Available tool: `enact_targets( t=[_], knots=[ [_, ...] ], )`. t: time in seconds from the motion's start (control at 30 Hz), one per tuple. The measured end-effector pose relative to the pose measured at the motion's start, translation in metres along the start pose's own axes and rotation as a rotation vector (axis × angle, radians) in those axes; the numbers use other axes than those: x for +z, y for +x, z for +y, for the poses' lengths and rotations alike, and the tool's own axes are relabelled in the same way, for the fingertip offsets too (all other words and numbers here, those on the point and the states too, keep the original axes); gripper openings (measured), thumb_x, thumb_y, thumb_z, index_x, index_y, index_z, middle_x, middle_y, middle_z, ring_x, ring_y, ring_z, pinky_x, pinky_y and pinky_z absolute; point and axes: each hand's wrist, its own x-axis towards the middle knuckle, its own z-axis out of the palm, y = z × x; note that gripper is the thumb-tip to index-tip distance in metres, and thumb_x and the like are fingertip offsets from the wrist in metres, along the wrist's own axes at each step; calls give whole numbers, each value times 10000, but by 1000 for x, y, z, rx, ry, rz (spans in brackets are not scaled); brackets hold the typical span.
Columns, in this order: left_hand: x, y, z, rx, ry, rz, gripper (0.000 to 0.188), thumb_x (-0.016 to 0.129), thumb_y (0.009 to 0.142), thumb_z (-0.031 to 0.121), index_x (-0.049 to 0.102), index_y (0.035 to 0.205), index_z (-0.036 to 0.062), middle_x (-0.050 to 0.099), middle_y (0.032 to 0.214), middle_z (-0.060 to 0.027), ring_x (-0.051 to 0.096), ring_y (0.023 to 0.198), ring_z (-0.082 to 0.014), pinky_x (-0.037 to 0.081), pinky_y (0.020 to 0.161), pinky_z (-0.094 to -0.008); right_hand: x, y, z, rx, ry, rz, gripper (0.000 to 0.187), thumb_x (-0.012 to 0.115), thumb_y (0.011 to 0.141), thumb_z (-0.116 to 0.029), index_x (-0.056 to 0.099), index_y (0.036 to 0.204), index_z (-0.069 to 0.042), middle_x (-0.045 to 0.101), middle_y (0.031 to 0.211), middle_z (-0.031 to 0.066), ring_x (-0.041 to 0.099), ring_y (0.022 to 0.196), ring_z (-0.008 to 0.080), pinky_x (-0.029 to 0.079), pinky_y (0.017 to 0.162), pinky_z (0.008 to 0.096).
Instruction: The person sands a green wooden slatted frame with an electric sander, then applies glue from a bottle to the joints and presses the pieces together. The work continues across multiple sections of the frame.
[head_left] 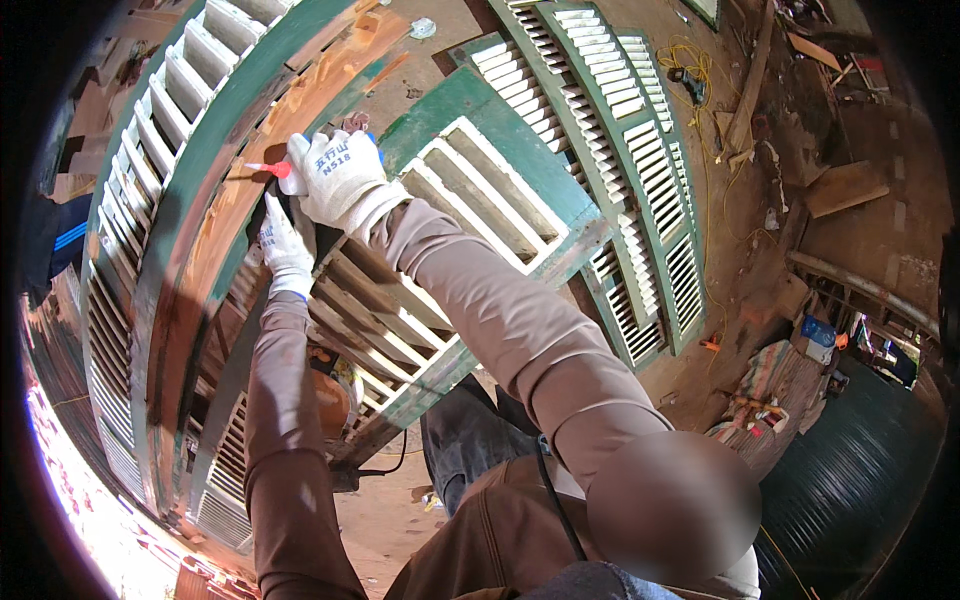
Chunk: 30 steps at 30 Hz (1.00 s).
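My right hand (345,178), in a white work glove with blue print, is closed around a small squeeze bottle with a red pointed nozzle (268,169). The nozzle points left, over the bare reddish wood rail (225,215) of a green shutter frame. Just below it my left hand (287,245), gloved the same way, lies along the rail's near edge with a finger stretched out. Part of its fingers is in shadow. Under both forearms is a green louvred shutter panel (590,228) with white-edged slats.
More green shutters with white slats (620,130) lie at the far right. A yellow cord (706,190) runs along the ground beside them. Scrap boards (846,188) and a dark corrugated sheet (850,480) are on the right. Another tall louvred shutter (165,115) stands left.
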Motion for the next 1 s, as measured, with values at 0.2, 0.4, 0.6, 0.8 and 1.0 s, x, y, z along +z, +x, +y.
enact_targets(
  t=[0.2, 0.4, 0.6, 0.8, 1.0],
  knots=[
    [-5, 3, 6, 66, 104, 21, 608, 586, 1047, 177, 386, 1570, -60, 620, 1382, -328, 635, 1241, -463, 508, 1061, -499, -5, -8, 0, 55, 113, 17, 349, 652, 922, -358, 605, 1167, -115, 703, 1030, 151, 689, 1022, 350, 463, 869, 519],
    [-30, 16, 73, -29, -116, 4, 396, 602, 1063, 352, 612, 1256, 6, 704, 1196, -258, 686, 1068, -454, 527, 928, -537, -5, -102, 18, 90, 357, 465, 534, 755, 806, -408, 623, 1215, -92, 701, 1060, 132, 676, 1010, 352, 481, 897, 496],
    [-44, 8, 82, 215, 684, 22, 389, 568, 1049, 418, 724, 1022, 63, 672, 1079, -197, 626, 1055, -336, 497, 955, -479, -55, -277, 50, 129, 345, 385, 665, 887, 749, -347, 648, 1262, 4, 731, 1019, 166, 712, 898, 361, 539, 854, 490],
    [-124, -90, 113, -48, 240, 248, 383, 489, 1106, 325, 678, 1223, 13, 721, 1115, -238, 676, 1036, -429, 530, 924, -525, -107, -403, 110, 351, 173, 216, 654, 884, 775, -325, 643, 1290, -3, 733, 1027, 181, 714, 892, 385, 556, 858, 481],
    [-233, -232, 157, -307, 170, 139, 323, 591, 1068, 314, 685, 1338, 163, 756, 1104, -140, 726, 970, -341, 577, 865, -460, -124, -460, 113, 598, 117, 307, 684, 902, 768, -251, 598, 1338, -25, 718, 1124, 191, 704, 1034, 378, 546, 938, 455]
  ],
)
